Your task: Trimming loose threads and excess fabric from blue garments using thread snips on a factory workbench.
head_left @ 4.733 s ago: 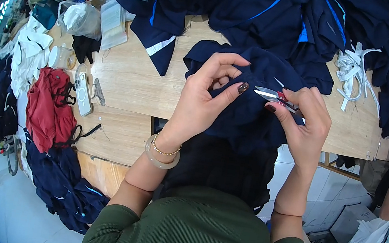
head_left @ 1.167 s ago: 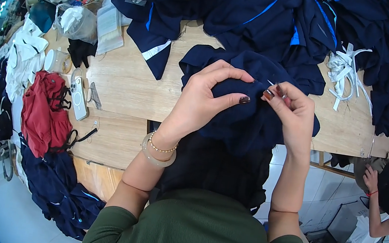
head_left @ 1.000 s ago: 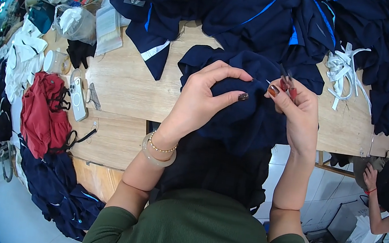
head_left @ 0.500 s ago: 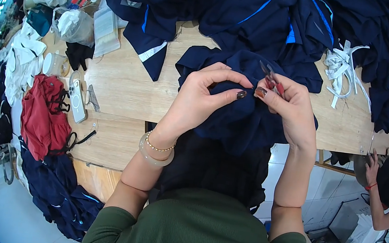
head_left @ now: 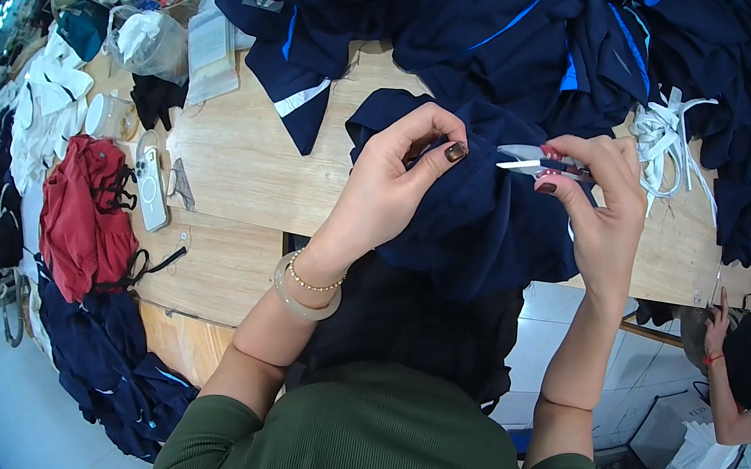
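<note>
A navy blue garment (head_left: 484, 222) lies bunched over the table's near edge in front of me. My left hand (head_left: 402, 166) pinches a bit of its cloth between thumb and forefinger. To the right of that pinch, my right hand (head_left: 601, 186) holds red-handled thread snips (head_left: 527, 163) between thumb and fingers. The two pointed blades stand apart and aim left, toward the left fingertips, over the cloth. Whether a thread runs between the left fingers and the blades is too fine to tell.
More navy garments (head_left: 522, 33) with blue trim are heaped along the far side. White tape strips (head_left: 665, 132) lie at the right. On the left are a phone (head_left: 151, 186), red cloth (head_left: 84, 220) and plastic bags (head_left: 145, 40). A person's arm (head_left: 725, 394) shows at the far right.
My right hand has moved right, away from the left, and turned the snips so the blades point left. My left hand has shifted slightly left, still pinching.
</note>
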{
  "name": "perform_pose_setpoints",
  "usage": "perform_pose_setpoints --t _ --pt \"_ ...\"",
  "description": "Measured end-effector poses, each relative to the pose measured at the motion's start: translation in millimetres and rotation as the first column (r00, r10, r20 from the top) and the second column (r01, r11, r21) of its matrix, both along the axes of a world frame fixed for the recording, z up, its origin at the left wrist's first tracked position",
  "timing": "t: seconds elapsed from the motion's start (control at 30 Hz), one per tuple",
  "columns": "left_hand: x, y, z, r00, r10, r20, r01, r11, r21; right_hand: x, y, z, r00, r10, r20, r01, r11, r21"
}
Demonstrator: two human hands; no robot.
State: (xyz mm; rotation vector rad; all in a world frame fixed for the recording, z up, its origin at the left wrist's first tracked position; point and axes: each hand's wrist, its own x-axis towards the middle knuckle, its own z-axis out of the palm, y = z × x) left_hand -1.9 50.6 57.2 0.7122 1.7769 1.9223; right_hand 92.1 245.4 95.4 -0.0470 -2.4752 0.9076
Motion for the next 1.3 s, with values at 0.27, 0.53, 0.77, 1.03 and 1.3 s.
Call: perform_pose_setpoints --t 0.27,0.53,0.77,1.03,1.3 --pt "-0.2 -1.4 5.0 0.998 -0.041 -0.041 0.041 0.999 0.008 -7.5 -2.7 5.9 0.997 0.063 -0.042 -0.054 0.982 0.180" --pt "0.2 -1.8 4.8 0.998 -0.050 -0.047 0.050 0.999 0.001 -11.0 -9.1 4.1 0.996 0.094 -0.006 -0.091 0.977 0.195" --pt "5.0 -2.2 11.6 0.981 -0.077 0.176 0.061 0.994 0.095 -11.2 -7.1 -7.9 0.999 0.045 0.012 -0.035 0.904 -0.425" --pt "-5.2 -12.0 16.5 0.953 -0.293 0.081 0.296 0.955 -0.027 -28.0 -9.8 -51.8 0.966 0.259 -0.025 -0.173 0.567 -0.806" --pt "-48.4 -33.6 74.1 0.882 -0.370 -0.292 0.327 0.927 -0.185 -44.3 -5.9 -14.0 0.924 0.379 -0.042 -0.262 0.550 -0.793"
